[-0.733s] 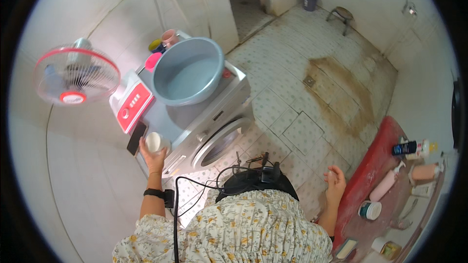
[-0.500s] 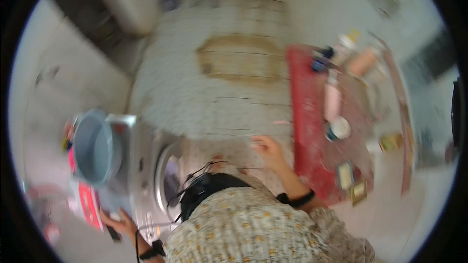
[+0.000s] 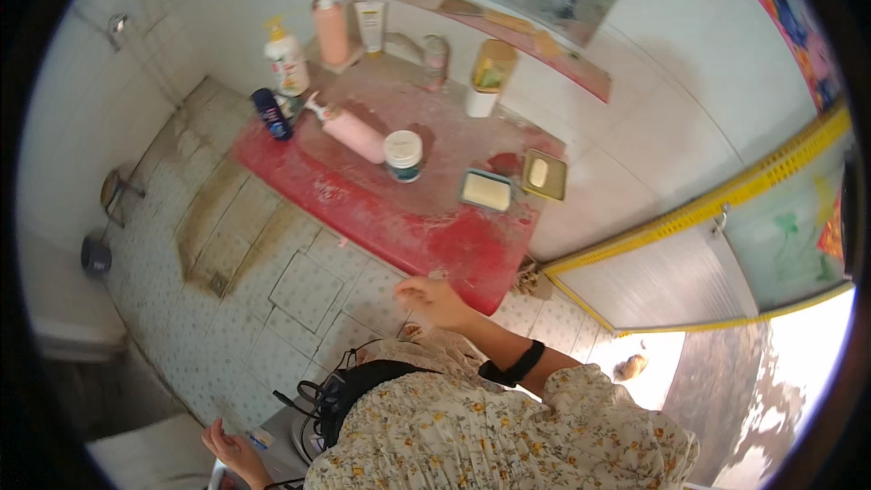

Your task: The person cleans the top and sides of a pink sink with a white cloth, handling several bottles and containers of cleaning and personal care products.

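My right hand (image 3: 431,301) hangs just off the front edge of a worn red countertop (image 3: 363,204), fingers loosely bent and nothing in them. Far to the lower left, my left hand (image 3: 234,452) has its fingers extended, beside the corner of a grey washing machine (image 3: 288,436) that is mostly out of view. Closest to my right hand on the counter are a blue dish with a pale soap bar (image 3: 486,191) and a white-lidded jar (image 3: 404,156). A pink pump bottle (image 3: 354,133) lies on its side against the jar. A second soap bar (image 3: 539,172) rests in an olive dish.
Along the counter's back stand an orange pump bottle (image 3: 332,32), a white tube (image 3: 370,29) and a yellow-and-white container (image 3: 490,77). A dark blue bottle (image 3: 271,114) is at its left end. A yellow-framed door (image 3: 653,272) stands right; a stool (image 3: 118,197) sits far left.
My view has swung right, toward the counter and door. The grey basin and most of the washing machine have left the picture. My left hand has come off the machine's top.
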`<state>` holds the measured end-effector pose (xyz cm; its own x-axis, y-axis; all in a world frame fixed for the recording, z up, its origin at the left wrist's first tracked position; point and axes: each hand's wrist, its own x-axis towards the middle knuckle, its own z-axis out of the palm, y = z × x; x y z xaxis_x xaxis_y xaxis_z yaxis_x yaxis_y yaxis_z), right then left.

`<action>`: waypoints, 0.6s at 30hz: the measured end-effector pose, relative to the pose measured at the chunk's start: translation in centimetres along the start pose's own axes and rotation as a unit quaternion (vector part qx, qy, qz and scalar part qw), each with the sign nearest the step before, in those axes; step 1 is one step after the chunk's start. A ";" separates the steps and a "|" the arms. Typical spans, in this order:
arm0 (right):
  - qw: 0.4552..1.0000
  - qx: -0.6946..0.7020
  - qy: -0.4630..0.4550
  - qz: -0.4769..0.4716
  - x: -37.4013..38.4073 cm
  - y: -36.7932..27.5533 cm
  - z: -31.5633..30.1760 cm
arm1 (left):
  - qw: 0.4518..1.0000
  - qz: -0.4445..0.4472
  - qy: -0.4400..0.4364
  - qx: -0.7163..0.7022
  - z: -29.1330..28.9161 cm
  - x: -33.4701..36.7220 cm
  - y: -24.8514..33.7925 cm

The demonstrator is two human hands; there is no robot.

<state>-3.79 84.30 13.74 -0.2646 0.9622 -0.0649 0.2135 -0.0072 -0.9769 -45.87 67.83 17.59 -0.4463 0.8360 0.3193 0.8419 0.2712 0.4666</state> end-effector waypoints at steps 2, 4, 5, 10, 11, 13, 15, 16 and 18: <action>0.993 -0.022 0.119 -0.001 -2.4 1.8 -3.3 | 0.999 0.029 -0.025 -0.016 1.8 2.8 1.0; 0.976 -0.007 0.215 0.039 -4.8 1.8 -6.4 | 0.988 0.134 -0.058 -0.045 3.1 5.2 2.8; 0.962 -0.063 0.258 0.057 -5.7 1.5 -8.0 | 0.985 0.159 -0.056 -0.034 4.1 6.0 2.4; 0.893 0.040 0.431 0.126 -9.8 5.7 -16.0 | 0.979 0.143 -0.128 -0.062 5.1 7.5 5.4; 0.890 0.042 0.436 0.125 -10.3 6.2 -17.6 | 0.978 0.149 -0.134 -0.061 5.1 7.5 6.0; 0.861 0.057 0.484 0.148 -11.0 7.2 -20.9 | 0.972 0.152 -0.160 -0.087 5.8 7.5 5.1; 0.846 0.077 0.502 0.160 -10.1 8.1 -23.8 | 0.967 0.148 -0.177 -0.112 6.2 7.1 3.5; 0.830 0.095 0.520 0.176 -9.6 8.8 -25.3 | 0.971 0.118 -0.179 -0.108 6.3 6.8 2.7; 0.819 0.100 0.533 0.188 -8.6 10.0 -28.0 | 0.974 0.089 -0.178 -0.105 6.5 6.6 0.6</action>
<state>26.99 83.55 10.27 0.7780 0.5724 -0.2592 -0.0954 -0.3001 -0.9491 -46.35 76.57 14.57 -0.1337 0.9834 0.1227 0.7991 0.0338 0.6002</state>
